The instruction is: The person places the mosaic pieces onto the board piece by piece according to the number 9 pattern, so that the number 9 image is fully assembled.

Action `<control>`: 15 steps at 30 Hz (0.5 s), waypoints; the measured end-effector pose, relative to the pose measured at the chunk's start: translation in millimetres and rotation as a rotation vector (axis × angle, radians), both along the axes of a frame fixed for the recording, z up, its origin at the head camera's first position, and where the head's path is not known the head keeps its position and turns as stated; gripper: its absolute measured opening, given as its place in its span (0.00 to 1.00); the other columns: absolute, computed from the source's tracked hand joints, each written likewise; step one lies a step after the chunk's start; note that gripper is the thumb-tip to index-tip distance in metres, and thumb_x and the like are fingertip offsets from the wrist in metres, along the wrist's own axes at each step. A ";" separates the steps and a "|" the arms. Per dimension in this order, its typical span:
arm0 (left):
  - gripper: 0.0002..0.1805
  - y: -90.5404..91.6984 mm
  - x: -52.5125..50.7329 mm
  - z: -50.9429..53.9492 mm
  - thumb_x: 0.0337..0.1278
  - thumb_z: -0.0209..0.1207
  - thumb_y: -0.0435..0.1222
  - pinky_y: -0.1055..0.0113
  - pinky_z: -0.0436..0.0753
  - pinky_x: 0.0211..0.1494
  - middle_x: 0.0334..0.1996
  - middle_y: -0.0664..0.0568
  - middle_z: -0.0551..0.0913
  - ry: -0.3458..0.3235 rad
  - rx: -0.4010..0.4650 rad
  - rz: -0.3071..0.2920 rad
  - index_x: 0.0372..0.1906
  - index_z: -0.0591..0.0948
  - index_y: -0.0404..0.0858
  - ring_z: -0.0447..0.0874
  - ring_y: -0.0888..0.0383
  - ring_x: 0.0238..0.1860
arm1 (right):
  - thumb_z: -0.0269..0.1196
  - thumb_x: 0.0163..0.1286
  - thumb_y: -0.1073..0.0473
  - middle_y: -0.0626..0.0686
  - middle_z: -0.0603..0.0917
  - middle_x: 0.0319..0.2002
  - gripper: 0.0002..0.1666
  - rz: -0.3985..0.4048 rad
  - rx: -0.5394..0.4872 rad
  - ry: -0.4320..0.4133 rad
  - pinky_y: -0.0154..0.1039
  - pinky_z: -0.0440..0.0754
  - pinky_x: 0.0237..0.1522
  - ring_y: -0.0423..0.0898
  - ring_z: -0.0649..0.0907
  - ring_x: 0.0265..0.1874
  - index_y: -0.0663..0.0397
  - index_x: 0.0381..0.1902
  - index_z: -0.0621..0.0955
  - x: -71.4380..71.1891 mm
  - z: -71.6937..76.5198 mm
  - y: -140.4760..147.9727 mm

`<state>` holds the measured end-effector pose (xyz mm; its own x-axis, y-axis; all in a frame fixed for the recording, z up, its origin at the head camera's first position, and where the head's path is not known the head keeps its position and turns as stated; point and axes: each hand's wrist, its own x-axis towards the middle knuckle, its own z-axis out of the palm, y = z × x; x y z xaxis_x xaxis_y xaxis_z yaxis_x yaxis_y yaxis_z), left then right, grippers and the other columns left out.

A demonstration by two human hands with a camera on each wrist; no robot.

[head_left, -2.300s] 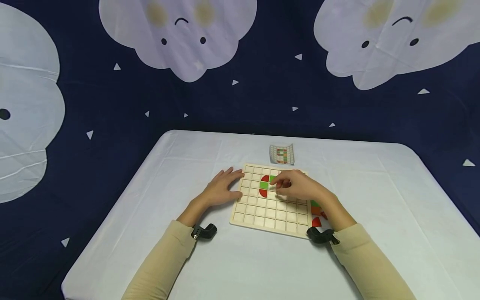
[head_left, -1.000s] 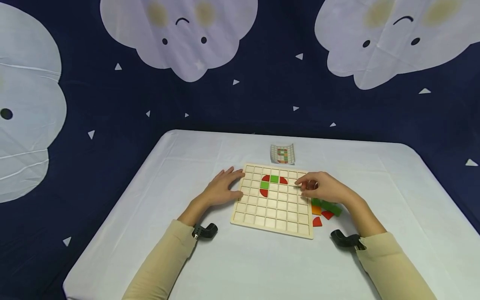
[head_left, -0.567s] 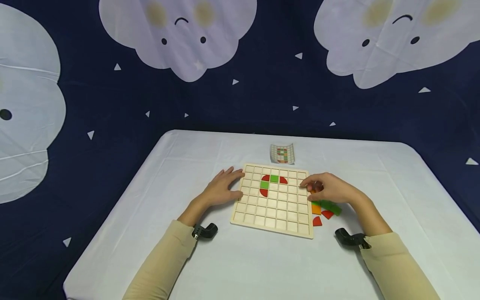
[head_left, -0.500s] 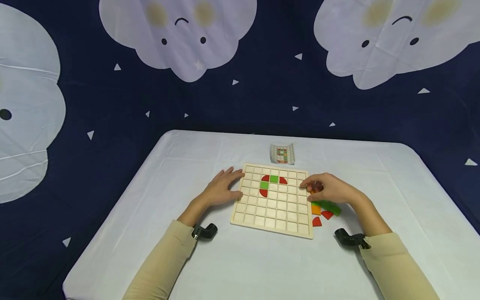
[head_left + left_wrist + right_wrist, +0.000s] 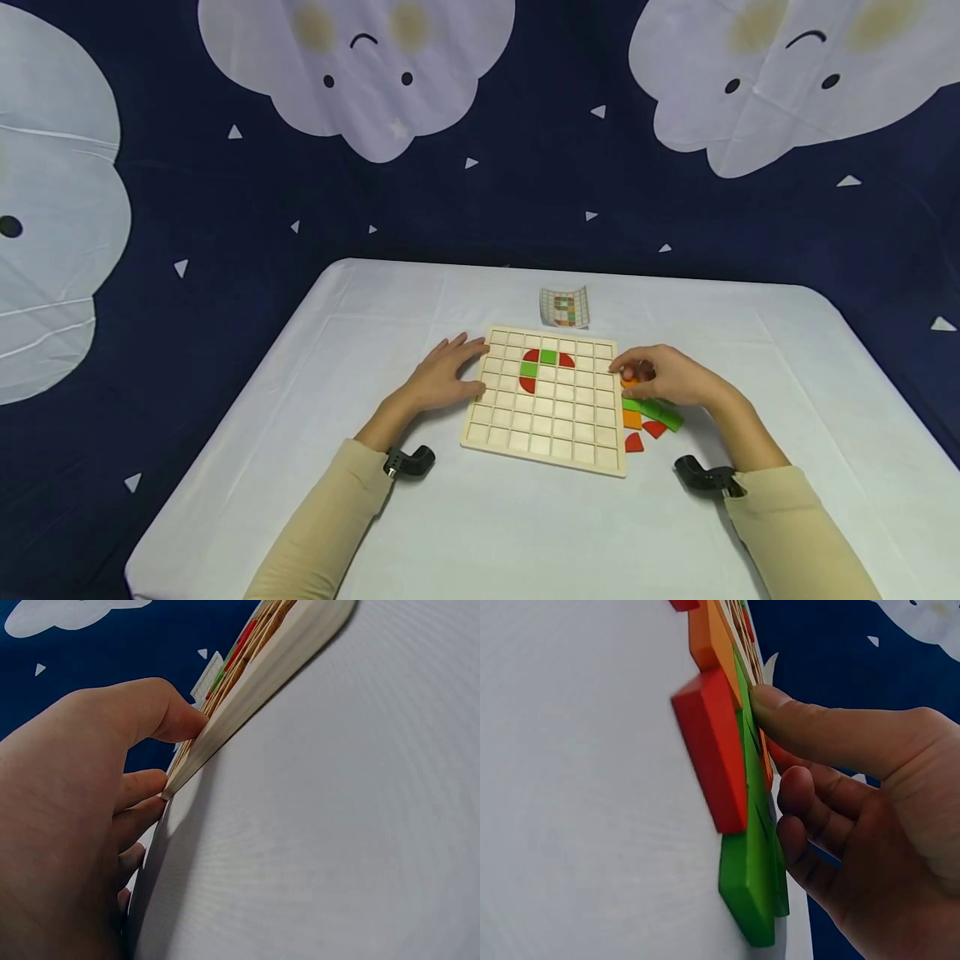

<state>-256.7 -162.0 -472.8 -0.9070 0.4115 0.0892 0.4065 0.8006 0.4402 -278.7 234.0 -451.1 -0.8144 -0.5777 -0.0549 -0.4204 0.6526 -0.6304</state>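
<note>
A wooden grid board (image 5: 543, 425) lies on the table. Set in its upper part are red quarter-circle pieces (image 5: 566, 361) and green squares (image 5: 548, 357). My left hand (image 5: 442, 377) rests at the board's left edge, thumb and fingers spread; in the left wrist view the thumb touches the rim. Beside the board's right edge, my right hand (image 5: 663, 375) hovers low over loose pieces, with thumb and index finger apart and the other fingers curled. An orange piece (image 5: 628, 382) shows between them, partly hidden; no grip on it is visible. Green pieces (image 5: 748, 885) lie under the fingers.
A small pattern card (image 5: 565, 308) with curled edges stands behind the board. Near the board's right edge lie an orange square (image 5: 632, 419) and loose red quarter-circles (image 5: 634, 442). A white cloth (image 5: 375, 533) covers the table.
My right hand has moved right, from over the board to the loose pieces beside it, uncovering a red quarter-circle in the grid. My left hand has stayed in place.
</note>
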 end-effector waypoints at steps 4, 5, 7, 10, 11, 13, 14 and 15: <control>0.38 0.2 -0.1 0.4 0.51 0.59 0.51 0.61 0.41 0.74 0.71 0.58 0.61 0.000 -0.001 -0.001 0.70 0.68 0.48 0.45 0.56 0.74 | 0.72 0.57 0.57 0.48 0.78 0.34 0.21 -0.035 0.021 0.013 0.37 0.75 0.30 0.47 0.74 0.30 0.50 0.49 0.82 -2.0 -1.1 3.2; 0.38 0.3 -0.1 0.6 0.51 0.59 0.51 0.61 0.41 0.74 0.71 0.58 0.61 0.000 -0.002 -0.001 0.70 0.68 0.48 0.45 0.56 0.74 | 0.72 0.57 0.57 0.47 0.78 0.34 0.21 -0.042 0.027 0.017 0.37 0.75 0.30 0.47 0.74 0.30 0.50 0.49 0.82 -2.5 -1.3 4.0; 0.38 0.3 0.2 1.1 0.51 0.59 0.51 0.61 0.41 0.74 0.71 0.58 0.61 -0.001 -0.001 0.000 0.70 0.68 0.48 0.45 0.56 0.74 | 0.72 0.57 0.57 0.47 0.79 0.34 0.20 -0.051 0.029 0.023 0.37 0.75 0.30 0.47 0.75 0.29 0.50 0.49 0.82 -3.3 -1.3 5.2; 0.38 0.3 0.5 1.5 0.51 0.60 0.51 0.61 0.41 0.74 0.71 0.58 0.61 -0.003 0.003 0.000 0.70 0.68 0.47 0.46 0.55 0.74 | 0.72 0.57 0.57 0.47 0.79 0.34 0.19 -0.062 0.023 0.020 0.38 0.76 0.30 0.47 0.75 0.29 0.49 0.47 0.83 -3.8 -0.8 6.7; 0.38 0.3 0.6 1.6 0.51 0.60 0.51 0.60 0.41 0.74 0.71 0.58 0.61 -0.005 0.004 0.001 0.70 0.68 0.47 0.46 0.55 0.74 | 0.72 0.58 0.56 0.47 0.79 0.33 0.18 -0.064 0.021 0.013 0.38 0.76 0.30 0.47 0.75 0.29 0.49 0.47 0.83 -3.7 -0.4 7.3; 0.38 0.3 0.7 1.7 0.51 0.60 0.51 0.60 0.41 0.74 0.71 0.57 0.61 -0.008 0.007 0.002 0.70 0.68 0.47 0.45 0.55 0.74 | 0.72 0.57 0.55 0.48 0.79 0.32 0.16 -0.064 0.013 -0.011 0.37 0.76 0.30 0.47 0.76 0.29 0.49 0.44 0.83 -2.9 1.0 8.3; 0.38 0.3 0.6 1.6 0.51 0.60 0.51 0.60 0.41 0.74 0.71 0.57 0.61 -0.007 0.007 0.001 0.70 0.68 0.47 0.45 0.55 0.74 | 0.72 0.57 0.55 0.48 0.79 0.32 0.15 -0.061 0.011 -0.025 0.37 0.76 0.30 0.47 0.76 0.29 0.49 0.43 0.84 -2.4 1.9 8.9; 0.38 0.2 0.3 1.6 0.51 0.59 0.51 0.60 0.41 0.74 0.71 0.57 0.61 -0.005 0.008 0.000 0.70 0.68 0.47 0.45 0.55 0.74 | 0.72 0.57 0.55 0.49 0.79 0.31 0.14 -0.057 0.008 -0.042 0.37 0.75 0.30 0.47 0.76 0.29 0.49 0.41 0.84 -1.7 3.0 9.5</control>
